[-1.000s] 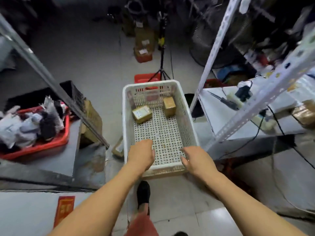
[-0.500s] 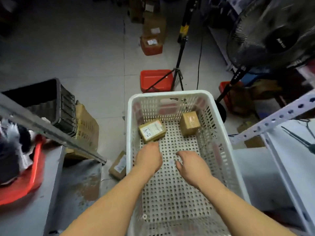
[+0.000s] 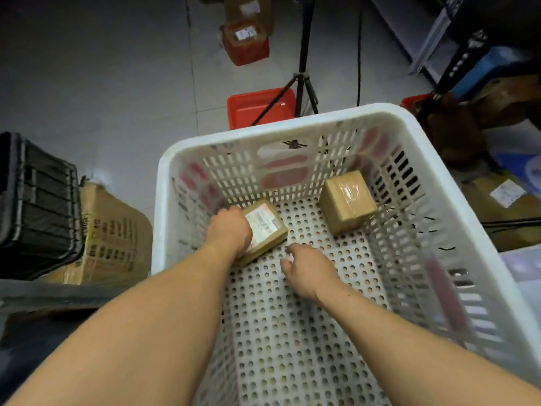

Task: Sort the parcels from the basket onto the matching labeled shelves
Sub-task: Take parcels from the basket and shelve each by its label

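cardboard, taped and slick: the labelled parcel (image 3: 265, 227) lies on the far left floor of the white basket (image 3: 292, 124), under the left hand (image 3: 231, 230), whose fingers curl over its far edge. the right hand (image 3: 307, 269) hovers just beside it, fingers loosely curled on nothing. lifted one-handed, the parcel could slip back, and the palm hiding the label risks a wrong shelf.

Two parcels (image 3: 265, 227) (image 3: 347, 202) in one white basket (image 3: 164, 200) — two red trays (image 3: 260, 106) (image 3: 411, 101), one tripod (image 3: 303, 74).

Inside the white basket (image 3: 389, 111), bare perforated floor lies open nearest the person; two parcels (image 3: 347, 202) crowd its far wall.
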